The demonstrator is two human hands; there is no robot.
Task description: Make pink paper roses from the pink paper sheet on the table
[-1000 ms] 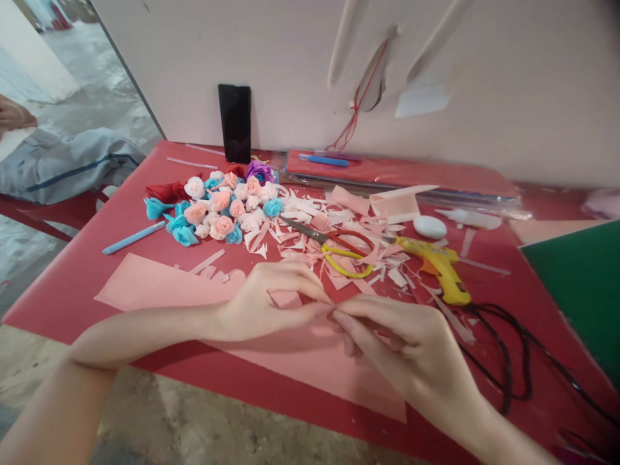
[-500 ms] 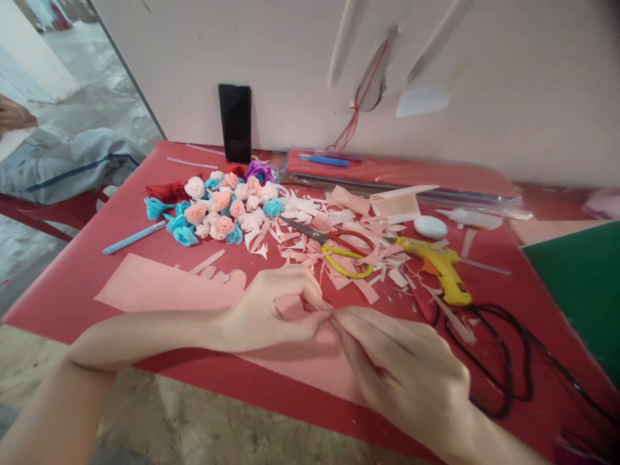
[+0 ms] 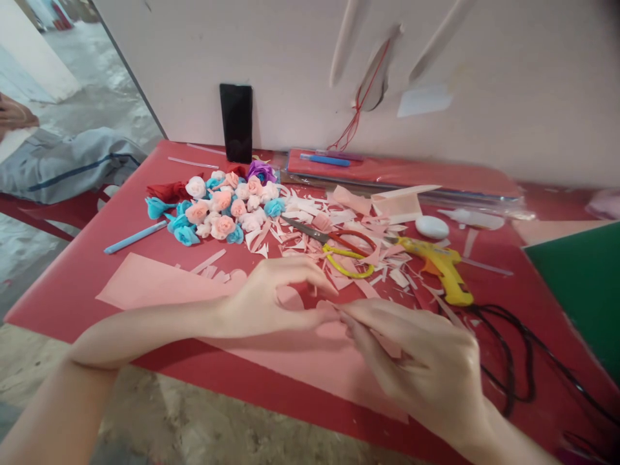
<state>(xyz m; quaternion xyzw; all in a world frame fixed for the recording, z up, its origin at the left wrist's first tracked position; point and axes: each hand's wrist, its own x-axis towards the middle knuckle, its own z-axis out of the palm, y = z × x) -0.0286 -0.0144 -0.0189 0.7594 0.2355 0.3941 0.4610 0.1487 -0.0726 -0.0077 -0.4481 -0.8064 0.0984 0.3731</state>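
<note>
My left hand (image 3: 271,294) is curled above a pink paper sheet (image 3: 145,284), its thumb and fingers around a small piece of pink paper (image 3: 327,306). At the piece's edge, the thumb and index finger of my right hand (image 3: 416,361) are pinched together; the fingertips partly cover the paper. Scissors (image 3: 349,265) with red and yellow handles lie open among pink and white paper scraps (image 3: 310,210) beyond my hands. To their left is a cluster of paper roses (image 3: 223,226) in pink, white, blue, red and purple.
A yellow glue gun (image 3: 450,271) with a black cord (image 3: 530,361) lies at the right. Behind are a white oval object (image 3: 432,227), pens (image 3: 324,159) and a phone (image 3: 236,123) leaning on the wall. A blue pen (image 3: 134,237) lies left. A seated person's leg (image 3: 72,165) shows beyond the table.
My right hand has shifted slightly right and its fingertips have drawn along the paper's edge. The left fingers have spread a little from the thumb.
</note>
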